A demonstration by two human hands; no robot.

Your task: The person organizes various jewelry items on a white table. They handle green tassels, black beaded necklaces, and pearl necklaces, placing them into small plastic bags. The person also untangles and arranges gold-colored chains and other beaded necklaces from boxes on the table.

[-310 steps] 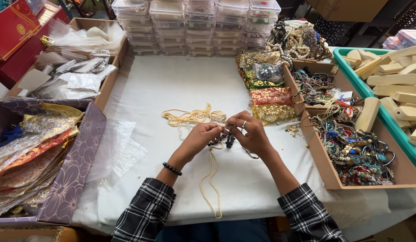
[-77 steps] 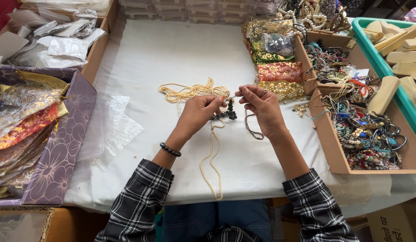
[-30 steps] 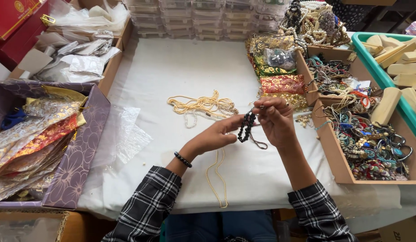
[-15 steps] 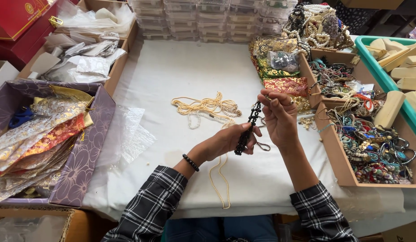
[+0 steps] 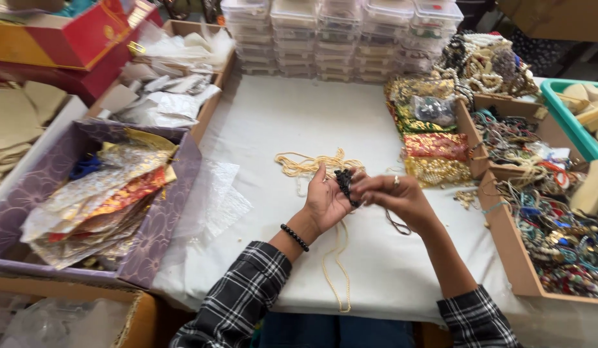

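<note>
1. While our left hand (image 5: 326, 201) lies palm-up and half open over the middle of the table (image 5: 273, 122), it cradles a dark beaded piece (image 5: 345, 182) across its fingers.
2. Our right hand (image 5: 395, 196), a ring on one finger, is curled with its fingertips pinched on that same dark beaded piece where it meets the left palm; a thin dark loop hangs below the right hand.
3. A black bead bracelet (image 5: 294, 236) circles the left wrist, above a checked sleeve.
4. Just beyond the hands, a heap of cream bead strands (image 5: 305, 164) rests on the white cloth, and one cream strand (image 5: 341, 270) trails under the hands toward the table's near edge.
5. Along the right edge, an open cardboard tray (image 5: 505, 248) holds tangled colourful jewellery, with gold-and-red embroidered pouches (image 5: 434, 147) beside it.
6. At the left edge, a purple patterned box (image 5: 154, 241) is filled with shiny foil wrappers; clear film sheets lie between it and the hands.
7. Along the far edge stand stacked clear plastic boxes (image 5: 337, 32).
</note>
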